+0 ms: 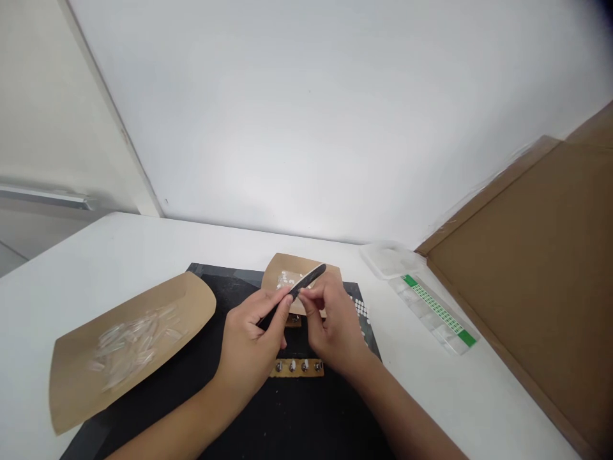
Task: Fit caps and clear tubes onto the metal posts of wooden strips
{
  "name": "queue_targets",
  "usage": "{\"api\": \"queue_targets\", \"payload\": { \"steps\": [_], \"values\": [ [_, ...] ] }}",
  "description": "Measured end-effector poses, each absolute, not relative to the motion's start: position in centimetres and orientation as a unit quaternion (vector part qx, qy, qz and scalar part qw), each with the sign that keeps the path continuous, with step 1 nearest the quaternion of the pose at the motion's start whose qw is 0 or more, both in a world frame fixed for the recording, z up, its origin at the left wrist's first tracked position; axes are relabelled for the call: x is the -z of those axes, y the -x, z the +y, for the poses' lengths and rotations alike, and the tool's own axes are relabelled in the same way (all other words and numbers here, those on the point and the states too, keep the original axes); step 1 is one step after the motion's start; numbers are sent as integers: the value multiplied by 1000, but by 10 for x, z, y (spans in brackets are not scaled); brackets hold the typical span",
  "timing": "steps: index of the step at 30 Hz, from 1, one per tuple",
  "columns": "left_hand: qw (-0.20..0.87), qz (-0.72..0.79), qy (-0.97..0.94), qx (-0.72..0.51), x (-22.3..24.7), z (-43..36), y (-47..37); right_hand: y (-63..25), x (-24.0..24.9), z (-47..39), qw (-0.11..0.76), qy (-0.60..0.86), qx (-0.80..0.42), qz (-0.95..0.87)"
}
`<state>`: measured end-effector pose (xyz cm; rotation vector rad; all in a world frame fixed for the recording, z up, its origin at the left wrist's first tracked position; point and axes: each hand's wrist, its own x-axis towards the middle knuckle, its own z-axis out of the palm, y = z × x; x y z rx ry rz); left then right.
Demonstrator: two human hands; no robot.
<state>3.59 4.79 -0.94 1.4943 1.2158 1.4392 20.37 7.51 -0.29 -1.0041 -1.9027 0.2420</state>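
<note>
Left hand [253, 326]: its fingers grasped a black file [313, 275], which slanted up to the right above the black mat [292, 418].
Right hand [338, 322]: thumb and index finger were pinched together just beside the file; whether they gripped something tiny, I could not tell.
Wooden strip [298, 369]: lay on the mat between the forearms, bearing a row of small metal knobs.
Small paper tray [280, 262]: stood behind the hands, with white bits inside.
Large paper tray [69, 383]: held clear slivers, on the left.
Green-striped package [438, 313]: lay on the desk [483, 396], right.
</note>
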Motion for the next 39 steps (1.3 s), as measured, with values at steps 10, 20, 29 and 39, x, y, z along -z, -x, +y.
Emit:
{"api": "queue_targets", "payload": {
  "steps": [10, 20, 29, 39],
  "values": [
    [350, 476, -588, -552, 9, 48, -36, -205, 3, 77, 463, 429, -98, -769],
    [351, 470, -589, -555, 7, 47, -35, -206, 0, 75, 453, 448, -117, -762],
    [334, 468, -602, -555, 9, 47, -35, -207, -2, 73, 456, 456, -136, -752],
    [321, 457, -613, -558, 5, 44, -35, -208, -8, 72, 441, 469, -101, -759]
  ]
}}
